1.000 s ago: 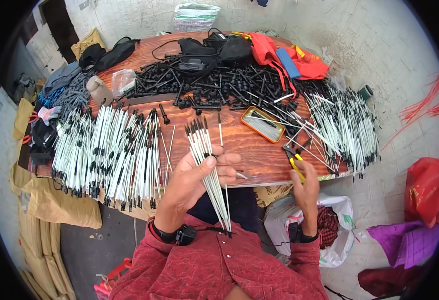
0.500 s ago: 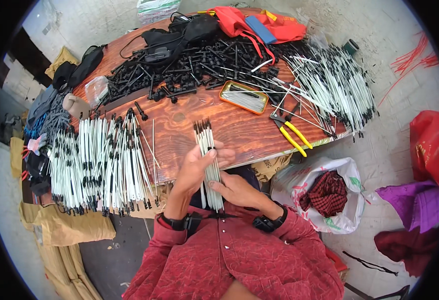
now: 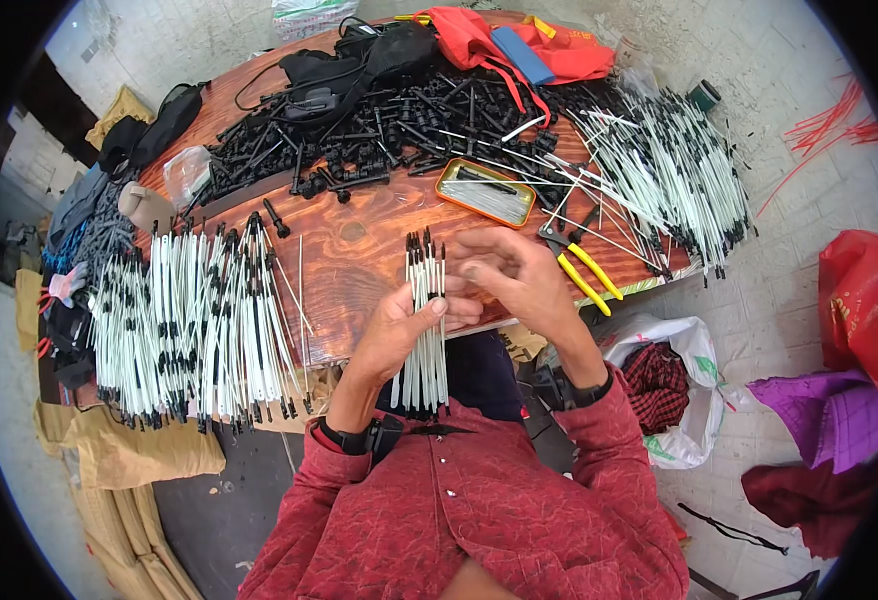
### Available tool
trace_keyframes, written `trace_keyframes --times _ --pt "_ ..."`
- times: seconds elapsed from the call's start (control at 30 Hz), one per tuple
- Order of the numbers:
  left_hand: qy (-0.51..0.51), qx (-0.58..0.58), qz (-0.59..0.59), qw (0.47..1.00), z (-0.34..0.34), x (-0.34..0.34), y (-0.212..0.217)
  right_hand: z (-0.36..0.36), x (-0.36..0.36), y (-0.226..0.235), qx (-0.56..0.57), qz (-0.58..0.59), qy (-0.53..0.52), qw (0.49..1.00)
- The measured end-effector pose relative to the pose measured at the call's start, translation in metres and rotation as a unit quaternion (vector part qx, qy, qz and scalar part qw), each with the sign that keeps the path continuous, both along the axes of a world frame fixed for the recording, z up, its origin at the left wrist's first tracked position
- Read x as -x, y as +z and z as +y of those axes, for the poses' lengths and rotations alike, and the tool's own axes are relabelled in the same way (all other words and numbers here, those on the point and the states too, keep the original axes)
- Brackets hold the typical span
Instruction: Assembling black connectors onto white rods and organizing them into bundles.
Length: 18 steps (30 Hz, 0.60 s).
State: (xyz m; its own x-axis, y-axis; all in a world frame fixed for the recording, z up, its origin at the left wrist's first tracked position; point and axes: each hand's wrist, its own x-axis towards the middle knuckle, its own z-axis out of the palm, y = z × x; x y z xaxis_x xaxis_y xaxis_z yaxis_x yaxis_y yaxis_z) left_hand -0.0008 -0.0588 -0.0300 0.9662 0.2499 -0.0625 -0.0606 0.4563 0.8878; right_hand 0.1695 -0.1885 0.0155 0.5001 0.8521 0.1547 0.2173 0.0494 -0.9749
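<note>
Upright in my left hand (image 3: pixel 384 332) is a bundle of thin white rods with black tips (image 3: pixel 422 362), held with the thumb across its front and the fingers wrapped behind. Just right of the bundle's upper end is my right hand (image 3: pixel 527 280), its fingers loosely bent and apart, with nothing seen in them. On the table's left part lies a wide pile of similar white rods (image 3: pixel 184 335). A single black plug-like piece (image 3: pixel 277 218) and a couple of loose rods lie between that pile and my left hand.
Black plastic parts (image 3: pixel 359 140) are heaped along the back of the wooden table (image 3: pixel 354 232). Yellow-handled pliers (image 3: pixel 584 268) lie near its front edge, beside an open tin (image 3: pixel 487 192). More white rods (image 3: pixel 669 175) cover the right end. A white bag (image 3: pixel 694 400) stands below.
My right hand has left the lower part of the bundle and risen to the right of its upper end. The bundle, in my left hand, has shifted slightly right.
</note>
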Motion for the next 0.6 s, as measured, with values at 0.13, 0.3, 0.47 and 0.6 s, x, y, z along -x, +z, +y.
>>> trace_keyframes --times 0.13,0.3,0.47,0.6 --pt "-0.006 -0.049 0.021 0.999 -0.002 0.000 0.012 0.023 0.003 0.007 0.059 -0.023 0.056 0.996" --pt "-0.007 -0.058 0.030 0.998 -0.001 -0.001 0.012 0.029 0.009 0.003 0.032 0.036 0.053 0.997" --pt "-0.001 0.005 0.005 1.000 -0.002 -0.004 0.006 0.031 0.009 -0.003 0.026 0.057 0.045 0.997" --pt "0.006 0.042 0.010 0.999 -0.001 -0.005 0.000 0.035 0.008 -0.007 0.036 0.050 0.039 0.997"
